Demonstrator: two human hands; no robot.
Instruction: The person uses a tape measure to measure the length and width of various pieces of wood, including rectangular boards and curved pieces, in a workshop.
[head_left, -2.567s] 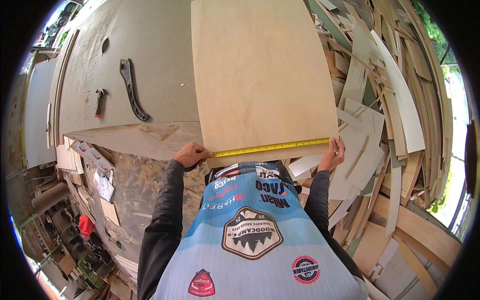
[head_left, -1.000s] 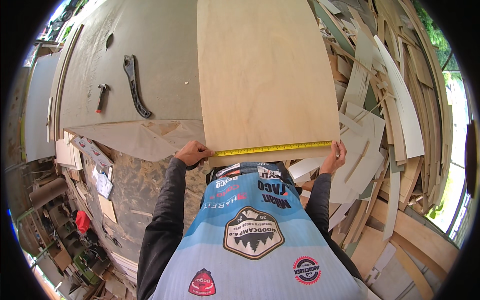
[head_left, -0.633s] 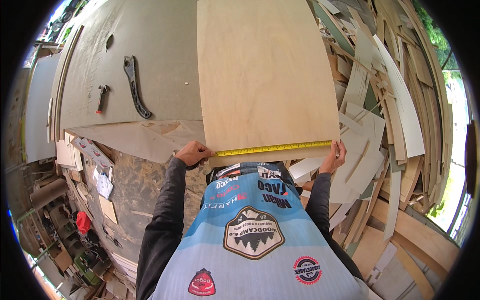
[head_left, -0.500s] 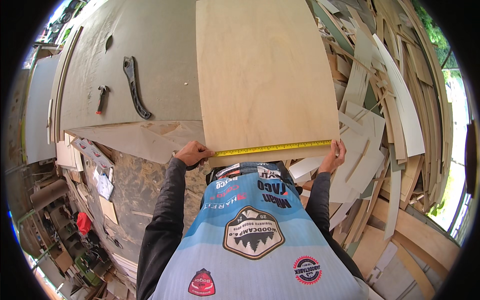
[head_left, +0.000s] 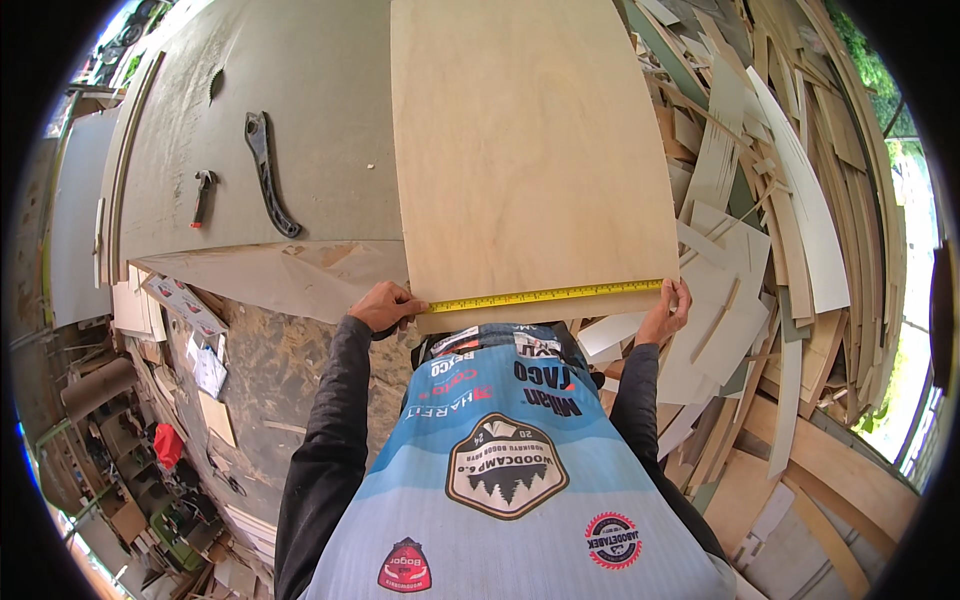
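Observation:
A yellow tape measure [head_left: 545,294] is stretched across the near end of a pale plywood sheet [head_left: 530,150]. My left hand [head_left: 385,306] is closed on the tape's left end, by the sheet's left edge. At the sheet's right edge, my right hand [head_left: 667,312] pinches the other end of the tape between thumb and fingers. The tape lies nearly straight, rising slightly toward the right. Whatever part of it sits inside my left fist is hidden.
Left of the plywood, a grey worktop [head_left: 320,90] carries a black push handle [head_left: 268,175], a small hammer [head_left: 202,198] and a toothed blade [head_left: 216,85]. Wood offcuts [head_left: 740,200] are heaped at the right. Scraps and a red cloth [head_left: 168,445] lie low at the left.

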